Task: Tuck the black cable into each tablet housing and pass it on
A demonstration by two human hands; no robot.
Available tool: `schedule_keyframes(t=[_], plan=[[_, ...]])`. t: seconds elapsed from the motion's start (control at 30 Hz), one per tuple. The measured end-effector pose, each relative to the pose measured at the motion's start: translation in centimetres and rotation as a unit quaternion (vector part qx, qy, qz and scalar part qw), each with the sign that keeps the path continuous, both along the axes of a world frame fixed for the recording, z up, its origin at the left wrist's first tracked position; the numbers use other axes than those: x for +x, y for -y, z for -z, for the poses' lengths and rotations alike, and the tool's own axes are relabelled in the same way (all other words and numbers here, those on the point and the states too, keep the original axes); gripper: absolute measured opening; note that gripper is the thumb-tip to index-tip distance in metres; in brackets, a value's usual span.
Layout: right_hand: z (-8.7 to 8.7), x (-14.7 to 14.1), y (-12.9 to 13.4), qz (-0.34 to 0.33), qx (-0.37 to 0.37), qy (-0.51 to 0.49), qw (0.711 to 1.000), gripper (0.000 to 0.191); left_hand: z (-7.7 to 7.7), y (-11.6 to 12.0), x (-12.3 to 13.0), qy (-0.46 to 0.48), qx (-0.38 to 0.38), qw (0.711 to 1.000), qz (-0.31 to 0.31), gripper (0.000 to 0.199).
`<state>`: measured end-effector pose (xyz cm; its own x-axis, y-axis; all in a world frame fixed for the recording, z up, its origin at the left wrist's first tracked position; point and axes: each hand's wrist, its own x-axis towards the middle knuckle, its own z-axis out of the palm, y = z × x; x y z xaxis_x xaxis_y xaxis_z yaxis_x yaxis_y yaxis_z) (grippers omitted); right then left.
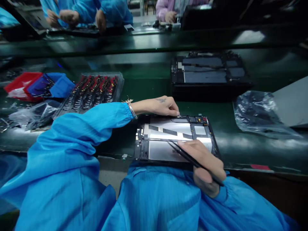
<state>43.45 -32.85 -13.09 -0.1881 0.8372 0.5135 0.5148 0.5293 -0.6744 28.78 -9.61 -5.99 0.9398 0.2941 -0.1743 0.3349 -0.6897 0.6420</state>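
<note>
An opened tablet [163,153] lies at the bench's front edge, its silver battery cells, black tape strips and small boards showing. My right hand [204,160] holds black tweezers [185,154], whose tips point left over the middle of the tablet, near a thin dark strip across the cells. Whether the tips touch it I cannot tell. At the tablet's far edge rests my left hand [163,106], fingers curled and pressed together. What lies under those fingertips is hidden.
A stack of similar opened tablets [204,78] stands behind. To the left are a clear tray of small parts [92,89], a blue bin [64,85] and a red bin [20,83]. A plastic bag [257,112] lies right. Co-workers' hands [69,16] show across the bench.
</note>
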Motion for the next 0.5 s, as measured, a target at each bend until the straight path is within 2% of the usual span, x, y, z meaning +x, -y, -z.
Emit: schedule_keyframes(t=[0.1, 0.17, 0.27, 0.33, 0.4, 0.43, 0.5], plan=[[-0.7, -0.6, -0.4, 0.041, 0.057, -0.052, 0.996, 0.053, -1.1, 0.1, -0.7, 0.012, -0.022, 1.000, -0.005, 0.039], [-0.9, -0.9, -0.5, 0.053, 0.058, -0.046, 0.996, 0.051, -1.5, 0.2, -1.2, 0.045, -0.041, 0.998, -0.008, 0.039], [-0.5, -1.0, -0.5, 0.034, 0.042, -0.064, 0.996, 0.059, -1.8, 0.5, -1.5, 0.073, -0.082, 0.994, -0.026, 0.035], [-0.2, -0.5, -0.5, 0.001, 0.057, -0.052, 0.997, 0.066, -1.8, 0.7, -1.5, 0.075, -0.132, 0.987, -0.050, 0.030], [-0.2, 0.5, -0.7, -0.056, 0.115, 0.037, 0.991, 0.062, -2.1, 0.9, -1.5, 0.087, -0.174, 0.978, -0.073, 0.025], [-0.4, 1.2, -0.9, -0.084, 0.155, 0.107, 0.978, 0.056, -2.4, 1.0, -1.6, 0.099, -0.182, 0.975, -0.079, 0.023], [-1.2, 2.8, -1.3, -0.116, 0.226, 0.259, 0.932, 0.048, -3.1, 1.1, -1.7, 0.129, -0.177, 0.972, -0.087, 0.023]])
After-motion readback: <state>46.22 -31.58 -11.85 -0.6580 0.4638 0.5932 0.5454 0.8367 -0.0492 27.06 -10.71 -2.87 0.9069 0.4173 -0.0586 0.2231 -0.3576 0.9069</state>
